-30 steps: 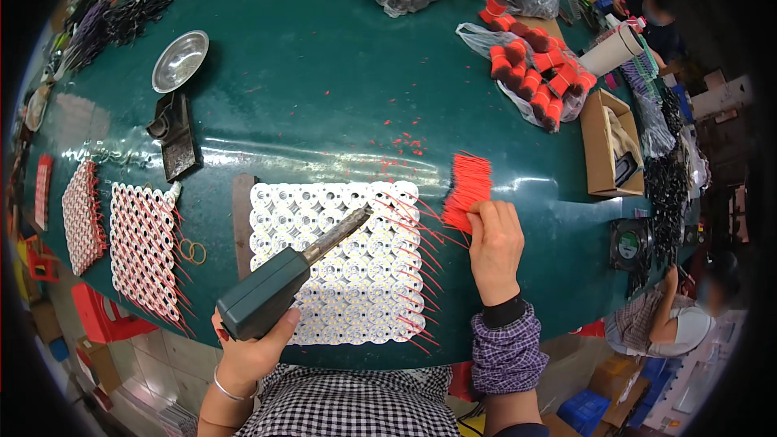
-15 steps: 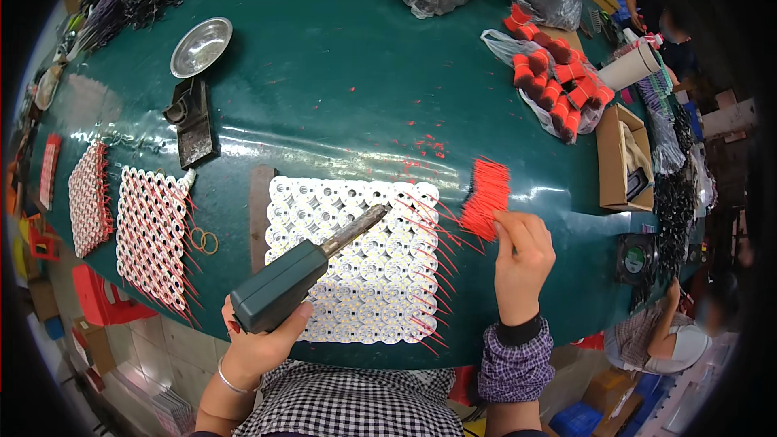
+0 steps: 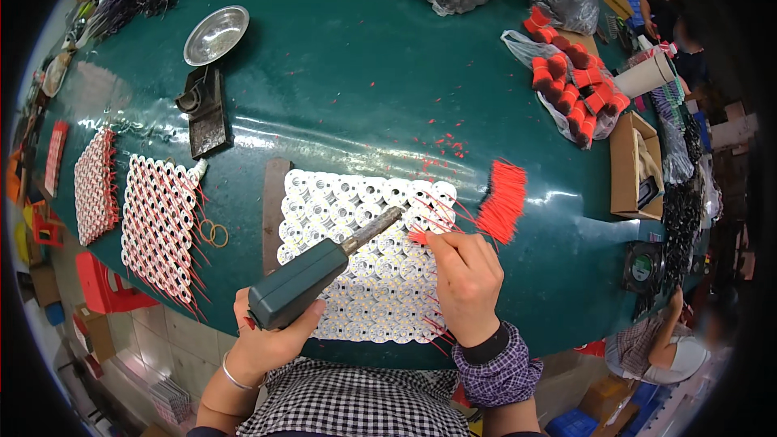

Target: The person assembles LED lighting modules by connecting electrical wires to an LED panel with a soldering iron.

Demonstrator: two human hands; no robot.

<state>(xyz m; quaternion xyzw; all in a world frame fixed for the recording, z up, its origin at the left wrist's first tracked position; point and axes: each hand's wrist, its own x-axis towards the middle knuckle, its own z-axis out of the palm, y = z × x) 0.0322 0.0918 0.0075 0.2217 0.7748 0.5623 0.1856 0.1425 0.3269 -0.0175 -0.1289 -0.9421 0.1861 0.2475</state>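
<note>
My left hand (image 3: 279, 338) is closed around the handle of a dark green soldering gun (image 3: 301, 282). Its metal tip points up and right over a panel of white round LED boards (image 3: 364, 307). Close to that tip, my right hand (image 3: 469, 283) pinches red wire (image 3: 418, 237) above the panel's right part; how many pieces it holds I cannot tell. Thin red wires stick out along the panel's right edge. Beyond my right hand lies a pile of cut red wires (image 3: 503, 202) on the green table.
A dark metal bar (image 3: 275, 214) lies along the panel's left side. Farther left are a wired panel (image 3: 162, 226), rubber bands (image 3: 214, 233), a black metal stand (image 3: 208, 117) and a steel bowl (image 3: 216, 36). Bundled red wires (image 3: 584, 85) and a cardboard box (image 3: 635, 166) sit right.
My right hand has moved left from the red wire pile to the panel, bringing red wire with it. The soldering gun stays over the panel. The whole view has shifted slightly.
</note>
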